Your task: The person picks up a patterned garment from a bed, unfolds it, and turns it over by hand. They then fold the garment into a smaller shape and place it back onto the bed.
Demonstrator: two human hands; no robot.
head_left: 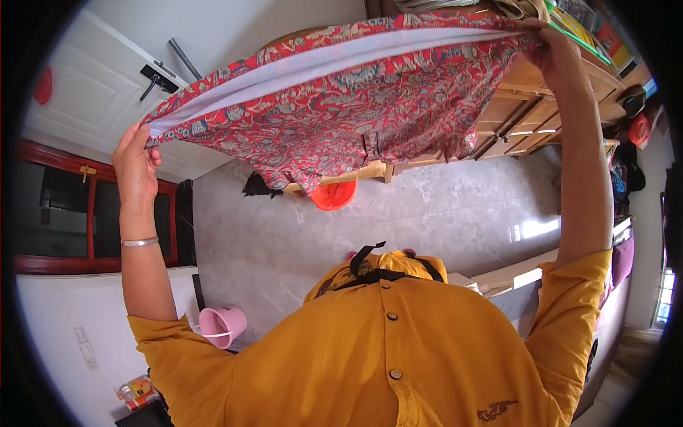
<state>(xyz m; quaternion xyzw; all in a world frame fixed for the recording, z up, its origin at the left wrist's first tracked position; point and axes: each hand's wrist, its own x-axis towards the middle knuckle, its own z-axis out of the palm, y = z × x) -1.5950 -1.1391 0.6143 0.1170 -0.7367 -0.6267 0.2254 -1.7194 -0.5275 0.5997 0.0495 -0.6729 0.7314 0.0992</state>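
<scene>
Red cloth [356,107] — fingers of left hand [135,167] and right hand [551,50] grip it — pink bucket [220,326] below.

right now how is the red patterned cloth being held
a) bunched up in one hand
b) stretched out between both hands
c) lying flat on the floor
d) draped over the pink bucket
B: the left hand grips one end of the red patterned cloth and the right hand grips the other, so it hangs spread in the air between them.

Bright daylight, fisheye warp, dark corners
</scene>
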